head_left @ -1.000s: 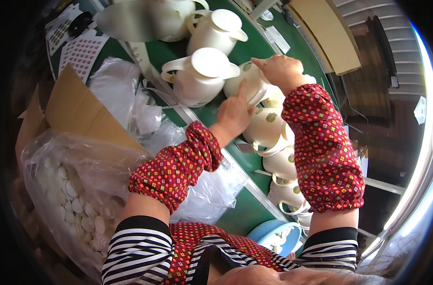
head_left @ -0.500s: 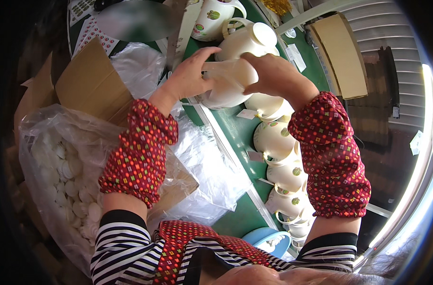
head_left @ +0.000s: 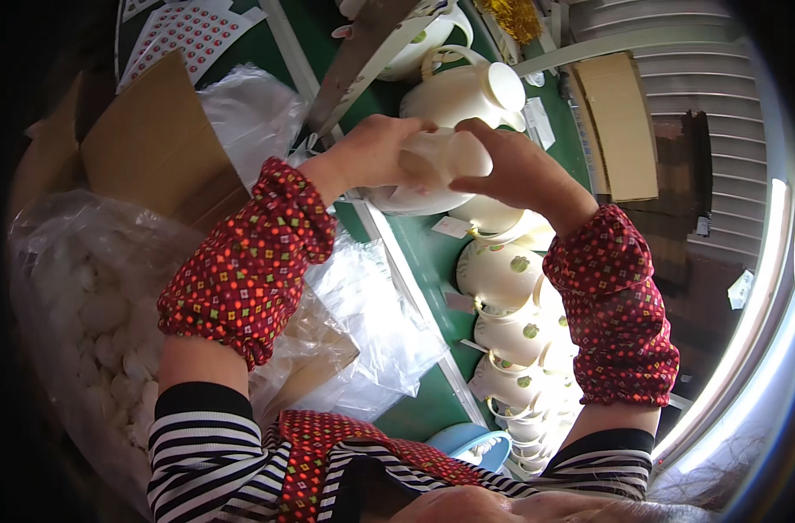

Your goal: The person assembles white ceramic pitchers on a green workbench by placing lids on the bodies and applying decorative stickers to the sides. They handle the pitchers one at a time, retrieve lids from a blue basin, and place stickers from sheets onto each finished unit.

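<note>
**Both hands closed on one white piece above the green bench**

Green bench surface [head_left: 423,253] ran away from the person, crowded along its length with pale ceramic ware. At the far left sat a cardboard box [head_left: 144,148] with a clear plastic bag [head_left: 75,305] full of small white pieces spilling from it, and loose plastic wrap [head_left: 371,322] lay between the box and the bench edge.

Moving right, the left hand [head_left: 371,152] was curled shut around the left end of a small white ceramic piece [head_left: 445,157], held up in the air over the bench. The piece lay roughly crosswise, its long axis running from one hand toward the other. The right hand [head_left: 515,170] gripped the opposite end, thumb on the near side and fingers wrapped over the top. Neither hand was clearly nearer; the piece sat squarely between them, touching both.

Just beyond the hands stood a white teapot [head_left: 463,91] with a looped handle, close behind the held piece. Below the right forearm a row of white teapots with green motifs [head_left: 502,279] crowded the bench, touching one another. Further right lay a flat cardboard sheet [head_left: 620,122], well apart. A blue bowl [head_left: 471,444] sat at the near end.
</note>
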`<move>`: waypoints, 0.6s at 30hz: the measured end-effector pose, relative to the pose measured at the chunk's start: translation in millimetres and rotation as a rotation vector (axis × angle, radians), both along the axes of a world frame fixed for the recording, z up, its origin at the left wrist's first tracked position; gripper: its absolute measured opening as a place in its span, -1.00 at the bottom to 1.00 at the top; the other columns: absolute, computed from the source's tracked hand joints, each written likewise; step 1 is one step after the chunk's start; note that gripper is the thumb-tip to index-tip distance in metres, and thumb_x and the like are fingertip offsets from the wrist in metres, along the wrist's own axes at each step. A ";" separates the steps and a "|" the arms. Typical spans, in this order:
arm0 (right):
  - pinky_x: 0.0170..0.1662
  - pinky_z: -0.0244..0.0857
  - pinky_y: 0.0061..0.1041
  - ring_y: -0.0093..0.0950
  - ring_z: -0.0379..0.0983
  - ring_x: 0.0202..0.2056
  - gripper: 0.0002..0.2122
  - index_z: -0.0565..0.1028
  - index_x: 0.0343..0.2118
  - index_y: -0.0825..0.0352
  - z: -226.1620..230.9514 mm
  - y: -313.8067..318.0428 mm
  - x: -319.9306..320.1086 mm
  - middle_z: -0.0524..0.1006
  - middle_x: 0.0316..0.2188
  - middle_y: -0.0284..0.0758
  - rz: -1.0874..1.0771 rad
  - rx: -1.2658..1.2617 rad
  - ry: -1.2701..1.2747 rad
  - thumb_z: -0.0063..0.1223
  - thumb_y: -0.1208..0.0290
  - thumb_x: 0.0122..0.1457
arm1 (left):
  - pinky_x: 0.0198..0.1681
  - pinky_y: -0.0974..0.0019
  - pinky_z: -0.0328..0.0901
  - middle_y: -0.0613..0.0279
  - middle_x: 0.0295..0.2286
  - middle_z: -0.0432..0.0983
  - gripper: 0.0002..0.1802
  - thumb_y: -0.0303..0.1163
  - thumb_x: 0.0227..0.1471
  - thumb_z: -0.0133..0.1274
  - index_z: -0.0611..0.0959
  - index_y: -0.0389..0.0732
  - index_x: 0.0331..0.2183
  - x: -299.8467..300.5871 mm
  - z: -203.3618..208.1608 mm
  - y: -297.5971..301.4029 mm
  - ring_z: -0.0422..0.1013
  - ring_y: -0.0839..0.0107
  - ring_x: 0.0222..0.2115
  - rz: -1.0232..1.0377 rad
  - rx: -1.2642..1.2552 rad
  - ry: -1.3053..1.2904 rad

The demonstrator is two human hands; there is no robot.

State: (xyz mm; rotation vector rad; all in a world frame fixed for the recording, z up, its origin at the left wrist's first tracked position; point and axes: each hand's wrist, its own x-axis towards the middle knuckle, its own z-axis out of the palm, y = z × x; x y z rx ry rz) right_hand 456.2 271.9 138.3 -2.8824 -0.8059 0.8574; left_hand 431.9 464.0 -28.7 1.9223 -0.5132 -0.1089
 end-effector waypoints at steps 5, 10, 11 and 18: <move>0.12 0.41 -0.18 -0.07 0.50 0.03 -0.36 0.38 0.22 0.23 0.4 -14.4 1.4 0.49 0.12 -0.13 0.349 0.081 -0.079 0.32 0.49 0.00 | 0.11 0.16 0.45 -0.07 -0.07 0.66 -0.04 -0.30 -0.41 0.60 0.61 -0.19 0.13 0.9 -5.9 1.4 0.59 0.06 -0.03 0.010 -0.086 0.037; 0.11 0.43 -0.24 -0.17 0.48 0.02 -0.44 0.41 0.19 0.24 4.6 -17.9 -0.3 0.46 0.17 -0.21 0.673 0.064 -0.243 0.10 0.61 0.04 | 0.09 0.11 0.46 -0.14 -0.10 0.66 -0.04 -0.24 -0.39 0.61 0.62 -0.16 0.14 -8.7 -2.1 -0.9 0.59 -0.03 -0.04 0.036 -0.090 -0.023; 0.13 0.43 -0.23 -0.16 0.49 0.01 -0.40 0.41 0.19 0.21 8.8 -19.2 -0.6 0.47 0.17 -0.21 0.662 0.078 -0.219 0.18 0.60 0.00 | 0.11 0.11 0.44 -0.14 -0.09 0.65 -0.02 -0.25 -0.39 0.61 0.60 -0.17 0.15 -8.7 1.9 -1.5 0.58 -0.01 -0.02 0.020 -0.087 -0.018; 0.11 0.41 -0.22 -0.06 0.52 0.05 -0.13 0.31 0.31 0.17 23.3 4.8 -15.7 0.54 0.04 -0.09 0.268 -0.047 -0.069 0.53 0.20 -0.11 | 0.11 0.15 0.44 -0.11 -0.07 0.65 0.02 -0.23 -0.41 0.60 0.57 -0.16 0.18 -10.5 -1.9 3.1 0.59 0.03 -0.04 0.000 -0.060 -0.018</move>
